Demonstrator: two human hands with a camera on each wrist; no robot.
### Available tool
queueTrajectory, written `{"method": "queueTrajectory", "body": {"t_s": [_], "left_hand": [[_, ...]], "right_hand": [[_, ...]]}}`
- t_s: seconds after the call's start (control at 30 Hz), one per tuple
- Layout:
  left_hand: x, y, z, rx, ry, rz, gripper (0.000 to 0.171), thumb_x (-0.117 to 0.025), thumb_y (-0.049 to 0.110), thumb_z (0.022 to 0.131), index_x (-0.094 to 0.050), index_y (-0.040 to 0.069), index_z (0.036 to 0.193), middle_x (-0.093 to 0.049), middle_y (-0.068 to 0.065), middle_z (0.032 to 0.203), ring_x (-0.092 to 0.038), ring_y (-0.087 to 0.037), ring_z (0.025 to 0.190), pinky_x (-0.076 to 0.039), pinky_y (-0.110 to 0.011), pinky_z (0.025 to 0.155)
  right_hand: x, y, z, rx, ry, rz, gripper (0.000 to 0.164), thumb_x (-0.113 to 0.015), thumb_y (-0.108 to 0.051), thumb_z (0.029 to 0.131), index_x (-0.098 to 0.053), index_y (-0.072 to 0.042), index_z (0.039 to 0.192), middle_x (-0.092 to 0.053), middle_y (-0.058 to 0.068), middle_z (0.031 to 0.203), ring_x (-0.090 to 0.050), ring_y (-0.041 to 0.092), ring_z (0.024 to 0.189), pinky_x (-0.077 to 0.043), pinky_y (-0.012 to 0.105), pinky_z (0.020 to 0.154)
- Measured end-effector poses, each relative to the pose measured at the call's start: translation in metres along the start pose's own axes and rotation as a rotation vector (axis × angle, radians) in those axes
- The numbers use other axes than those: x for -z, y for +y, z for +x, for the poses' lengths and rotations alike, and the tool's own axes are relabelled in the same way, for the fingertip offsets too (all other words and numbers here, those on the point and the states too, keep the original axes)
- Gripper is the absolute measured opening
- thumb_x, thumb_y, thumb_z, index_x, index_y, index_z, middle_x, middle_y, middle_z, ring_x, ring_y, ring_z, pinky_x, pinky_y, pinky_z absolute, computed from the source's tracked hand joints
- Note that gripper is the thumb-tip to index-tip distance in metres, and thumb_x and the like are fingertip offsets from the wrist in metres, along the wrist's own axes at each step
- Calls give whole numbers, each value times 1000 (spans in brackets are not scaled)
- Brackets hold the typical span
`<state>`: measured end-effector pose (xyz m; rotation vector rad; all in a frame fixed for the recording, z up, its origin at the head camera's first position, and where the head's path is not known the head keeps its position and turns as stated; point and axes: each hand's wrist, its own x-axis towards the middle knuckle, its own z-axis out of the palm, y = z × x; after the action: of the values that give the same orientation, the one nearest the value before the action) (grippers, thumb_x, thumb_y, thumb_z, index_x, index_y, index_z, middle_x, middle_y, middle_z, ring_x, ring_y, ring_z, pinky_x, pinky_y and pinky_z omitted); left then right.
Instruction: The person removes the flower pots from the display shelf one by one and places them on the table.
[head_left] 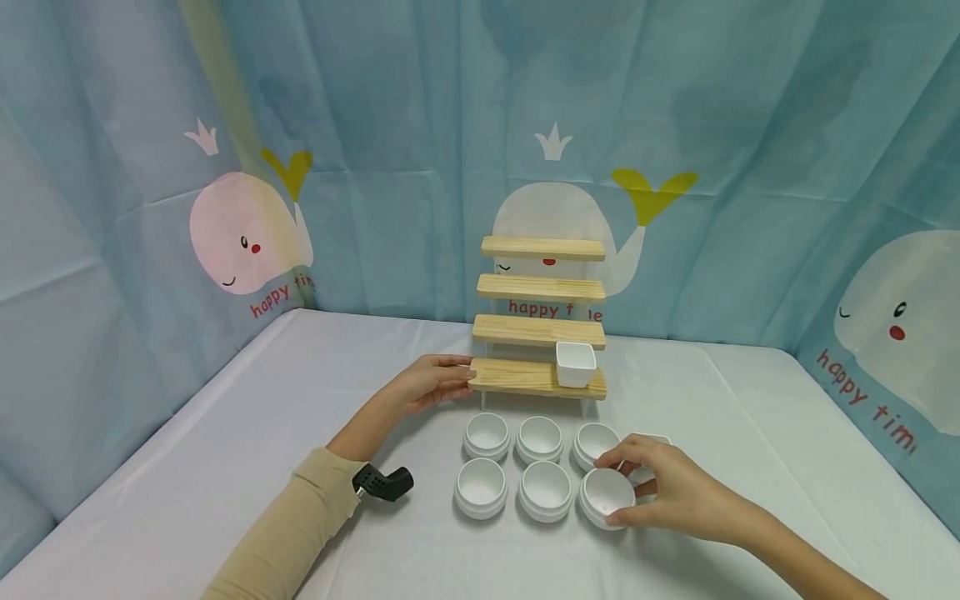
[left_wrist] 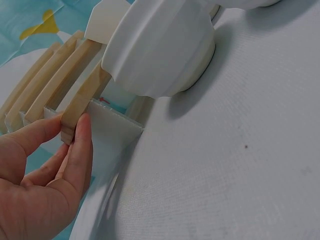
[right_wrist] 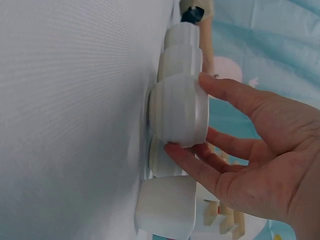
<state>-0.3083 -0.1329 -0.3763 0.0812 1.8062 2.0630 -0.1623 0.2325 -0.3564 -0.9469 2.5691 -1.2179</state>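
Note:
My right hand (head_left: 671,493) holds a round white bowl (head_left: 604,502) at the front right of two rows, thumb on the near side of the rim and fingers on the far side. The right wrist view shows this bowl (right_wrist: 180,110) low over the tablecloth, fingertips against its edge. With thumb and fingers, my left hand (head_left: 433,383) pinches the left end of the lowest board (left_wrist: 82,102) of a four-tier wooden display stand (head_left: 517,377). A square white cup (head_left: 575,367) sits on that board toward its right end.
Several more round white bowls (head_left: 545,492) stand in two rows before the stand. A second square white cup (right_wrist: 167,205), mostly hidden behind my right hand in the head view, stands beside them. A blue whale-print curtain (head_left: 375,233) hangs behind the white-covered table (head_left: 247,433).

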Motion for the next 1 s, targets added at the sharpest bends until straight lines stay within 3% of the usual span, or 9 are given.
{"method": "queueTrajectory", "body": {"t_s": [0.43,0.7,1.0], "left_hand": [[1,-3,3,-9,-12,8,53,-59,-2,105,-40,-14,154,-65,-16,118,-72,-11,87,-65,-21,83],[2,-4,4,-29,-28,18,52,-58,-3,105,-41,-15,153,-65,-15,116,-72,-11,88,-64,-21,84],[2,-3,3,-19,-23,17,52,-58,-2,105,-41,-14,153,-65,-15,118,-72,-11,89,-64,-21,84]], "right_hand": [[2,-1,-1,4,-6,-46,53,-94,-23,81,-71,-3,124,-63,4,118,-55,4,101,-65,23,80],[3,0,-2,19,-13,-30,56,-93,-22,82,-69,0,127,-64,8,121,-58,10,102,-66,26,80],[8,2,-2,65,14,1,56,-92,-17,83,-67,2,129,-66,14,121,-63,5,101,-67,28,77]]}}
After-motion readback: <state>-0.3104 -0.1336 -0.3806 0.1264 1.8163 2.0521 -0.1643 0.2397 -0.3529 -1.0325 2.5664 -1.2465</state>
